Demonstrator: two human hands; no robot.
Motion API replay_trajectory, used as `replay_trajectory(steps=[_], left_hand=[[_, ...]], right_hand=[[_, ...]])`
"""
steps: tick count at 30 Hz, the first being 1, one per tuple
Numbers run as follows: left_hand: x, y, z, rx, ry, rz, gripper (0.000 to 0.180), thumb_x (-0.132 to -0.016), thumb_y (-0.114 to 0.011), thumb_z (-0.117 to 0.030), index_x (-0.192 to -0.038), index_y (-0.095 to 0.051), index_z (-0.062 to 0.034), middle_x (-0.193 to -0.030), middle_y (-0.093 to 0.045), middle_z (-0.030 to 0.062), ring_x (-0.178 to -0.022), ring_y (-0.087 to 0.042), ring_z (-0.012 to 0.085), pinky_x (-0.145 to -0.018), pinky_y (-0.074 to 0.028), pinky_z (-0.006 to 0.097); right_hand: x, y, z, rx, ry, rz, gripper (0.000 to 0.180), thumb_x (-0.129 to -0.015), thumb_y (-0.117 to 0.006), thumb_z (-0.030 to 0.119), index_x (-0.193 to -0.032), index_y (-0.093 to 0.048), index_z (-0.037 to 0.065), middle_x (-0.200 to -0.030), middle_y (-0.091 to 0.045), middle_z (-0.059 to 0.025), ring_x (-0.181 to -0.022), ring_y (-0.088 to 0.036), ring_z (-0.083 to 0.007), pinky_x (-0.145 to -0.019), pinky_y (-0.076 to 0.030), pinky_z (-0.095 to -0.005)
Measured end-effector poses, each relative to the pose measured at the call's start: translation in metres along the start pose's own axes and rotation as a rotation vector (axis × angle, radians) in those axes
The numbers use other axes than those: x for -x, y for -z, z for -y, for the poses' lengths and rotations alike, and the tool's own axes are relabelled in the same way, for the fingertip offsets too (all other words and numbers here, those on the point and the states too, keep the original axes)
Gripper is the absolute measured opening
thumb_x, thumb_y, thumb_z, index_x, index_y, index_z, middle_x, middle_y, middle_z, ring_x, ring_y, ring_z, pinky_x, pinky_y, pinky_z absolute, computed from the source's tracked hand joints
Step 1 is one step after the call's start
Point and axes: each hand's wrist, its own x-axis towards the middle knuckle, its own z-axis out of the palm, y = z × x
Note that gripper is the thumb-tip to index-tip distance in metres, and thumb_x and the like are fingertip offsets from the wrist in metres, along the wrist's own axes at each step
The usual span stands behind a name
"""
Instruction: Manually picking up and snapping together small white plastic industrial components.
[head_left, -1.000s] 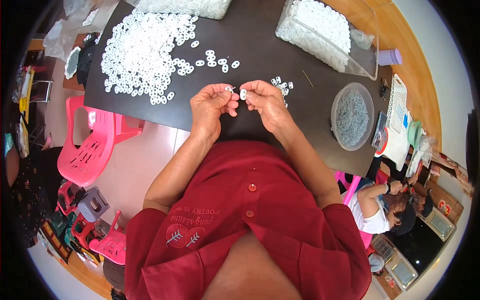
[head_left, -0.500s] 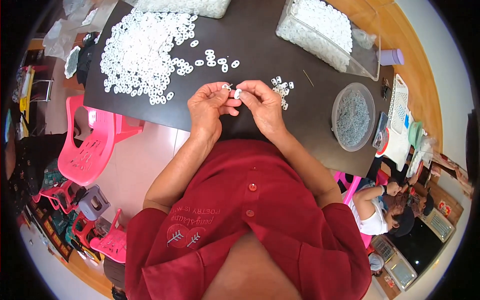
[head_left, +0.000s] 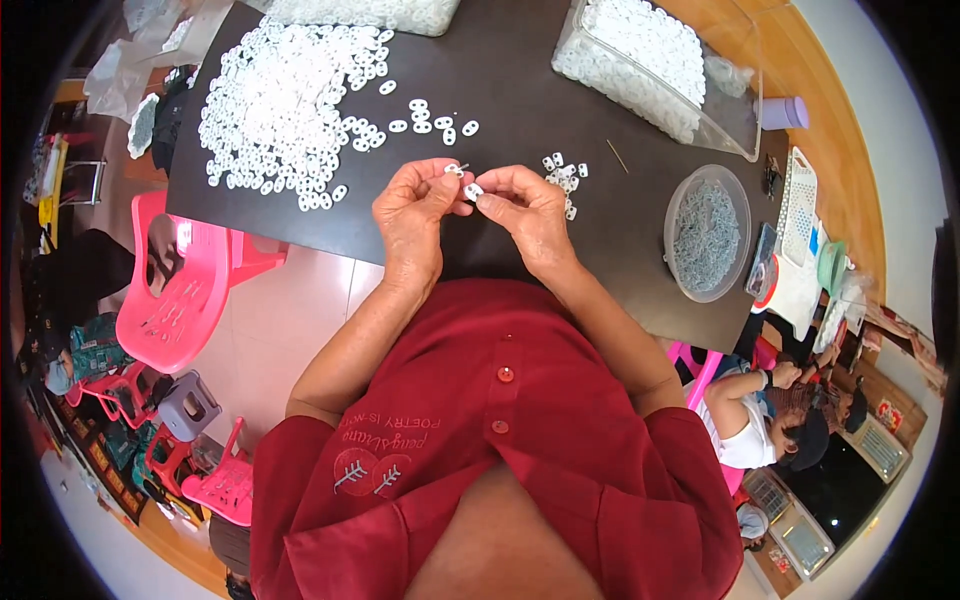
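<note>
My left hand (head_left: 408, 215) is closed at the fingertips on a small white plastic piece (head_left: 453, 170), with a thin metal bit, perhaps a screw, sticking out beside it. Between thumb and fingers of my right hand (head_left: 533, 212) is a white two-holed oval plate (head_left: 473, 190), its holed face showing. The two pieces are close together above the dark table's near edge. Just right of my right hand lies a small cluster of white pieces (head_left: 568, 172). Several loose two-holed plates (head_left: 443, 123) lie beyond my hands.
A big heap of white plates (head_left: 285, 95) covers the table's left. Clear bins of white pieces (head_left: 640, 60) stand at the back. Right are a bowl of small grey metal parts (head_left: 707, 235), a thin pin (head_left: 617, 156) and a purple cup (head_left: 784, 114). Pink chairs (head_left: 180, 290) flank the table.
The plate in my right hand has turned so that its holed face shows. My left hand has shifted slightly left. At the far left, a person in dark clothes has moved.
</note>
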Motion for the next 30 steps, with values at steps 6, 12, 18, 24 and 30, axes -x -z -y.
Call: replay_trajectory(steps=[6,12,18,24,30], left_hand=[[0.001,0.002,0.003,-0.026,0.010,0.013,0.008,-0.086,-0.057,-0.002,-0.091,-0.059,0.0034,-0.080,-0.064,0.0099,-0.070,-0.061,0.0131,-0.057,-0.050,0.023],[-0.002,0.007,0.005,-0.023,0.090,0.011,0.013,-0.086,-0.058,-0.005,-0.095,-0.058,0.0039,-0.082,-0.065,0.0136,-0.067,-0.062,0.0158,-0.057,-0.050,0.025],[0.003,0.005,0.004,-0.075,0.125,0.051,0.017,-0.086,-0.055,-0.004,-0.100,-0.058,0.0055,-0.081,-0.064,0.0130,-0.065,-0.061,0.0147,-0.055,-0.050,0.025],[0.008,0.005,0.004,-0.136,0.110,0.077,0.017,-0.086,-0.054,-0.002,-0.100,-0.058,0.0058,-0.079,-0.064,0.0119,-0.065,-0.060,0.0136,-0.053,-0.047,0.023],[0.010,0.004,0.005,-0.206,0.096,0.070,0.016,-0.086,-0.054,-0.003,-0.099,-0.059,0.0044,-0.079,-0.064,0.0106,-0.065,-0.060,0.0130,-0.053,-0.047,0.023]], right_hand=[[0.000,-0.002,0.003,0.082,-0.098,-0.016,0.010,-0.079,-0.061,-0.003,-0.090,-0.061,-0.002,-0.086,-0.064,-0.0044,-0.079,-0.059,-0.0095,-0.075,-0.048,-0.0240],[0.000,0.005,0.008,-0.027,-0.140,-0.047,0.013,-0.077,-0.063,-0.002,-0.089,-0.062,0.000,-0.084,-0.064,-0.0037,-0.072,-0.057,-0.0076,-0.062,-0.043,-0.0216],[-0.007,0.010,0.008,-0.188,-0.158,-0.121,0.019,-0.077,-0.062,-0.002,-0.095,-0.063,0.001,-0.083,-0.064,-0.0025,-0.072,-0.057,-0.0076,-0.060,-0.041,-0.0211],[-0.008,0.007,0.005,-0.213,-0.152,-0.125,0.018,-0.075,-0.064,-0.001,-0.092,-0.064,0.001,-0.080,-0.064,-0.0029,-0.068,-0.056,-0.0077,-0.058,-0.040,-0.0207],[-0.006,0.004,0.005,-0.172,-0.116,-0.120,0.018,-0.075,-0.063,-0.001,-0.092,-0.064,0.000,-0.081,-0.064,-0.0030,-0.069,-0.056,-0.0081,-0.060,-0.041,-0.0208]])
